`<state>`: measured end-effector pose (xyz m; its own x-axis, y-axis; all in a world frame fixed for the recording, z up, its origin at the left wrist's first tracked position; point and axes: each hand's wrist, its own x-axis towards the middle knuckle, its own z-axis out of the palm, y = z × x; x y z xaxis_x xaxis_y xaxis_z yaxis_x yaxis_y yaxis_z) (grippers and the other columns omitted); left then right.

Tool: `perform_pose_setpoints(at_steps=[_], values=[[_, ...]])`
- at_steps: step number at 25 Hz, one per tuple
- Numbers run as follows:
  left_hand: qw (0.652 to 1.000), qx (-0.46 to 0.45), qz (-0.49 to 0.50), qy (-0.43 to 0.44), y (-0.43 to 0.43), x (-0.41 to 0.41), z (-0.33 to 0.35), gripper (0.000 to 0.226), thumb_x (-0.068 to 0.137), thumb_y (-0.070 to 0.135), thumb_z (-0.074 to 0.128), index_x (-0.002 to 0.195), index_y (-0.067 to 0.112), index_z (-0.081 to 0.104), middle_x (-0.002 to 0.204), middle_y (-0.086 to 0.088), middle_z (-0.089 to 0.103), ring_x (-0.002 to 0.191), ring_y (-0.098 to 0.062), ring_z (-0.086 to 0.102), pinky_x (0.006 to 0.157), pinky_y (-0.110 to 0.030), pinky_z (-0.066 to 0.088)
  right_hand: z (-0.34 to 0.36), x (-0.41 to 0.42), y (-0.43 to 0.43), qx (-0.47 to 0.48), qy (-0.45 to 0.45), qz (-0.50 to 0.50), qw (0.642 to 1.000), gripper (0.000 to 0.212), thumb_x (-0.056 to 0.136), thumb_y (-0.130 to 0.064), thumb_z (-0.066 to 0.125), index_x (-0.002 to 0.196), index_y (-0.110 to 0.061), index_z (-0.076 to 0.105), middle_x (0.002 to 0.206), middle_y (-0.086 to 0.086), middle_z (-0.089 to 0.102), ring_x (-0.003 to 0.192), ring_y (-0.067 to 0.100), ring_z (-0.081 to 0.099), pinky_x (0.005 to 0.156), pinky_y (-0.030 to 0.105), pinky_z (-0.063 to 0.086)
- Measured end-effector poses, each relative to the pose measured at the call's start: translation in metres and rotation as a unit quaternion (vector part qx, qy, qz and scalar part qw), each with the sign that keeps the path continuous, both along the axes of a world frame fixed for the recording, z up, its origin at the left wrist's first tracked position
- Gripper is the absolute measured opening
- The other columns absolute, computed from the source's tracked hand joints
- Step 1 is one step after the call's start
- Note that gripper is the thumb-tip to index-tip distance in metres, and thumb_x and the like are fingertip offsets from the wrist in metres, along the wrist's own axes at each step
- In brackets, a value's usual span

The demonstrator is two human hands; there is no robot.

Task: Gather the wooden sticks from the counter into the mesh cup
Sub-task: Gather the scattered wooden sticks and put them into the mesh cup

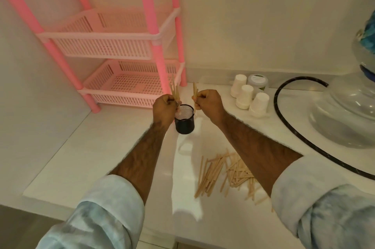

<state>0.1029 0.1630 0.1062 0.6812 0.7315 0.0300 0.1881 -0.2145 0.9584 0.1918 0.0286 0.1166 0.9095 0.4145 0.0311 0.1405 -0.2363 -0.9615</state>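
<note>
The black mesh cup point(184, 121) stands upright on the white counter point(101, 147). At its 10 o'clock the left hand point(164, 109) has its fingers curled round a stick bundle point(175, 91). At 1 o'clock the right hand point(209, 104) grips a few sticks point(195, 91). The loose stick pile point(223, 171) lies at 5 o'clock, paper cups point(246, 96) at 2

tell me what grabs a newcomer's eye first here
The left hand and right hand each grip a few wooden sticks upright at the black mesh cup mid-frame. Nearer the camera a loose stick pile lies on the white counter, and a tall pink rack stands back left.
</note>
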Motion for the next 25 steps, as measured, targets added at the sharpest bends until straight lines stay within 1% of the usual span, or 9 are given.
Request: perform_pose_setpoints(at_steps=[4, 6, 8, 10, 13, 16, 18, 22, 25], values=[[0.999, 0.002, -0.018, 0.028, 0.003, 0.008, -0.021, 0.018, 0.086, 0.001, 0.061, 0.076, 0.014, 0.07, 0.074, -0.009, 0.07, 0.069, -0.024, 0.065, 0.074, -0.046, 0.06, -0.017, 0.003, 0.02, -0.032, -0.003, -0.002, 0.999, 0.024, 0.088, -0.009, 0.067, 0.07, 0.006, 0.068, 0.066, 0.018, 0.062, 0.06, 0.023, 0.054, 0.07, 0.043, 0.056], [0.999, 0.013, -0.022, 0.041, 0.004, 0.011, -0.03, 0.013, 0.086, 0.003, 0.064, 0.079, 0.011, 0.07, 0.077, -0.01, 0.071, 0.075, -0.03, 0.069, 0.073, -0.045, 0.061, -0.026, 0.003, 0.026, -0.058, -0.011, -0.003, 0.998, 0.022, 0.087, -0.009, 0.067, 0.069, 0.003, 0.069, 0.068, 0.022, 0.065, 0.06, 0.023, 0.055, 0.069, 0.042, 0.056], [0.998, 0.01, -0.026, 0.052, 0.006, 0.014, -0.035, 0.007, 0.087, 0.005, 0.066, 0.084, 0.009, 0.071, 0.083, -0.011, 0.072, 0.083, -0.033, 0.071, 0.076, -0.045, 0.061, -0.034, 0.004, 0.031, -0.072, -0.007, -0.003, 0.997, 0.018, 0.087, -0.007, 0.065, 0.073, 0.004, 0.071, 0.076, 0.027, 0.068, 0.064, 0.031, 0.061, 0.073, 0.045, 0.057], [0.998, -0.004, -0.036, 0.061, 0.006, 0.017, -0.039, 0.005, 0.088, 0.005, 0.067, 0.089, 0.005, 0.071, 0.089, -0.013, 0.074, 0.085, -0.033, 0.071, 0.079, -0.046, 0.061, -0.04, 0.005, 0.035, -0.086, -0.001, 0.001, 0.996, 0.015, 0.088, -0.006, 0.064, 0.079, 0.003, 0.073, 0.081, 0.025, 0.07, 0.077, 0.038, 0.069, 0.078, 0.049, 0.059], [0.997, -0.014, -0.045, 0.067, 0.007, 0.02, -0.041, 0.009, 0.089, 0.003, 0.065, 0.093, 0.001, 0.072, 0.091, -0.015, 0.074, 0.087, -0.034, 0.071, 0.081, -0.047, 0.061, -0.048, 0.005, 0.037, -0.099, 0.004, 0.013, 0.995, 0.014, 0.087, -0.006, 0.065, 0.081, 0.004, 0.074, 0.084, 0.024, 0.072, 0.084, 0.042, 0.069, 0.079, 0.054, 0.057], [0.995, -0.005, -0.054, 0.078, 0.008, 0.02, -0.039, 0.019, 0.086, -0.002, 0.06, 0.097, 0.005, 0.074, 0.096, -0.01, 0.074, 0.09, -0.029, 0.072, 0.082, -0.043, 0.061, -0.048, 0.004, 0.036, -0.104, -0.01, 0.02, 0.994, 0.014, 0.087, -0.006, 0.064, 0.088, -0.002, 0.077, 0.087, 0.016, 0.074, 0.084, 0.033, 0.071, 0.081, 0.049, 0.059], [0.995, -0.001, -0.056, 0.082, 0.01, 0.02, -0.037, 0.025, 0.085, -0.003, 0.055, 0.098, 0.007, 0.074, 0.098, -0.008, 0.074, 0.089, -0.027, 0.072, 0.078, -0.041, 0.062, -0.044, 0.003, 0.034, -0.109, -0.022, 0.018, 0.994, 0.016, 0.086, -0.005, 0.063, 0.092, -0.006, 0.078, 0.089, 0.01, 0.075, 0.083, 0.025, 0.07, 0.081, 0.043, 0.06], [0.996, -0.019, -0.05, 0.071, 0.01, 0.015, -0.035, 0.022, 0.089, -0.001, 0.053, 0.098, 0.007, 0.071, 0.101, -0.015, 0.072, 0.076, -0.025, 0.072, 0.054, -0.03, 0.06, -0.038, 0.003, 0.026, -0.117, -0.046, 0.011, 0.992, 0.017, 0.087, -0.004, 0.06, 0.092, -0.006, 0.077, 0.09, 0.009, 0.073, 0.085, 0.023, 0.069, 0.078, 0.039, 0.06], [0.997, 0.018, -0.029, 0.064, 0.005, 0.004, -0.039, 0.017, 0.093, 0.006, 0.055, 0.104, 0.009, 0.069, 0.109, -0.012, 0.068, 0.086, -0.027, 0.071, 0.057, -0.029, 0.06, -0.041, 0.005, 0.009, -0.112, -0.038, 0.0, 0.993, 0.022, 0.089, 0.0, 0.055, 0.095, -0.004, 0.075, 0.092, 0.012, 0.072, 0.082, 0.024, 0.068, 0.076, 0.036, 0.057]])
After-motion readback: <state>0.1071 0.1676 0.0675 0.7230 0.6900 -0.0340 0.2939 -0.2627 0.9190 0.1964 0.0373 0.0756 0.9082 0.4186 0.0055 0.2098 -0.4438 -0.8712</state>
